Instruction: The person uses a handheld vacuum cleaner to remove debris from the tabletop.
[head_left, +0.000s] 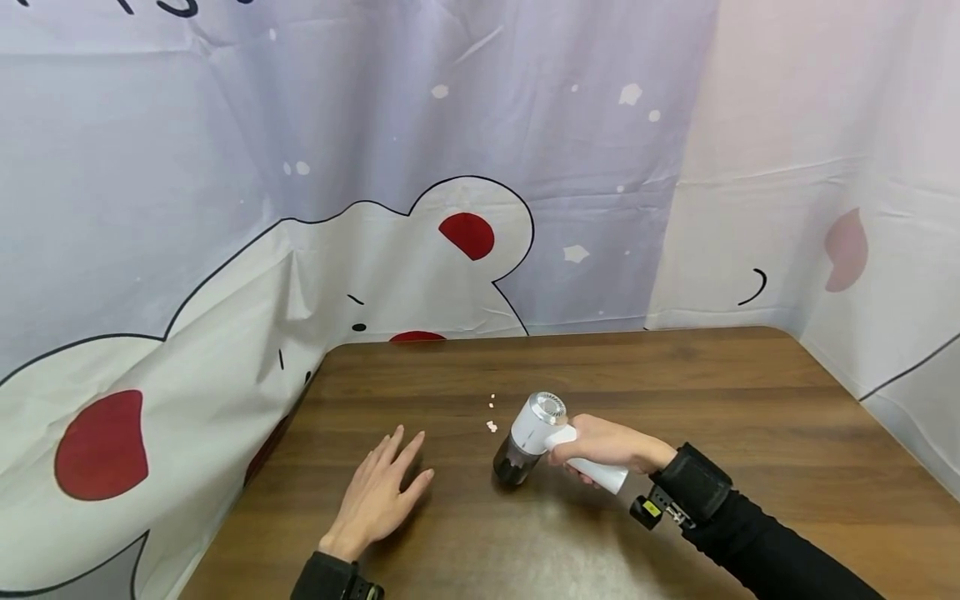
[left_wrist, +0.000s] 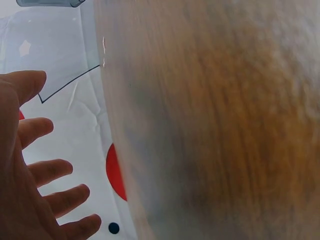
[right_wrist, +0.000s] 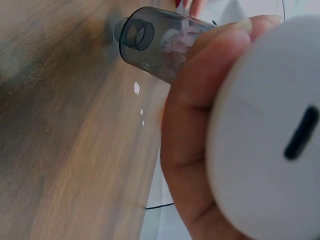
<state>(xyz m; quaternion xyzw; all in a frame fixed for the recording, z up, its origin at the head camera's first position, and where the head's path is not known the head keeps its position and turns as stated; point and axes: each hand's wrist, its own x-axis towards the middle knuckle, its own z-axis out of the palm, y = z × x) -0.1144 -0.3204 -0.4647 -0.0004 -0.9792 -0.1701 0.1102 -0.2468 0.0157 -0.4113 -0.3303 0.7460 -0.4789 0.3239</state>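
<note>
My right hand (head_left: pixel 603 442) grips the white handle of a small handheld vacuum cleaner (head_left: pixel 534 423), which tilts with its dark see-through dust cup (right_wrist: pixel 155 42) and nozzle down close to the tabletop. Pale pink paper bits (right_wrist: pixel 177 46) show inside the cup. A few white paper scraps (head_left: pixel 491 427) lie on the wood just left of the vacuum and beyond it. Left of them, my left hand (head_left: pixel 378 492) holds nothing, palm down over the table with its fingers spread. The left wrist view shows those fingers (left_wrist: pixel 52 172) apart from one another.
The brown wooden table (head_left: pixel 675 375) reaches to a printed cloth curtain (head_left: pixel 390 267) hanging along its back and sides. The curtain's folds come close to the table's left edge.
</note>
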